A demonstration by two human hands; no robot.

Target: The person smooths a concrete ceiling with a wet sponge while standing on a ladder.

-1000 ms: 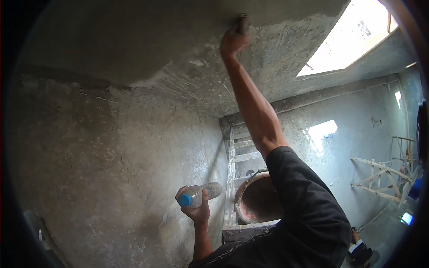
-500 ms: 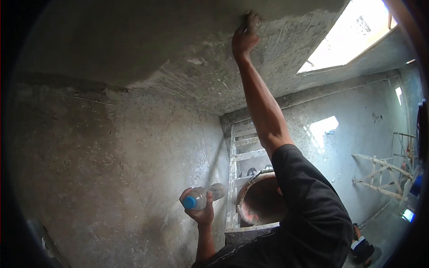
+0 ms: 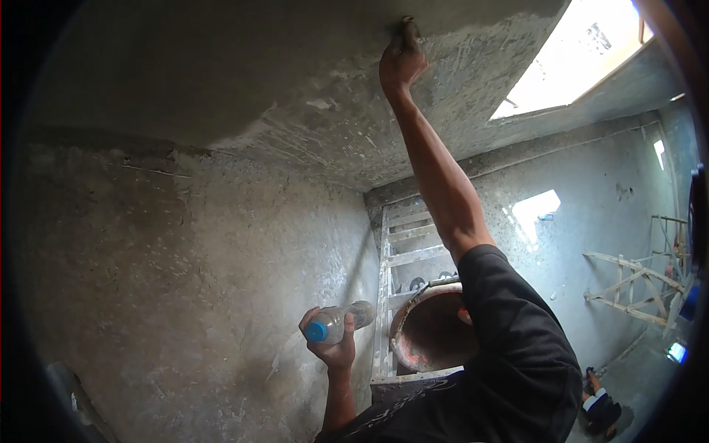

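Note:
My left hand (image 3: 334,348) is wrapped round a clear plastic bottle (image 3: 336,330) with a blue cap (image 3: 316,331), held tilted low in front of the left wall. The bottle looks dusty and its contents are hard to make out. My right hand (image 3: 402,63) is stretched up to the grey plastered surface overhead (image 3: 325,70), fingers bent and pinched together against it. A small pale bit shows at its fingertips, too little to name. The hand is near the border between a smooth dark coat and a rougher, streaked patch.
Below my right arm sits a large bucket (image 3: 421,354) with a dirty inside, beside a slatted wooden frame (image 3: 413,257). A bright opening (image 3: 576,59) is at upper right. Farther right stands a wooden trestle (image 3: 639,284). Another person (image 3: 600,415) is far below at lower right.
My right hand has shifted very slightly left, still at the overhead surface, and my right sleeve a little right. The left hand keeps hold of the bottle, nearly still.

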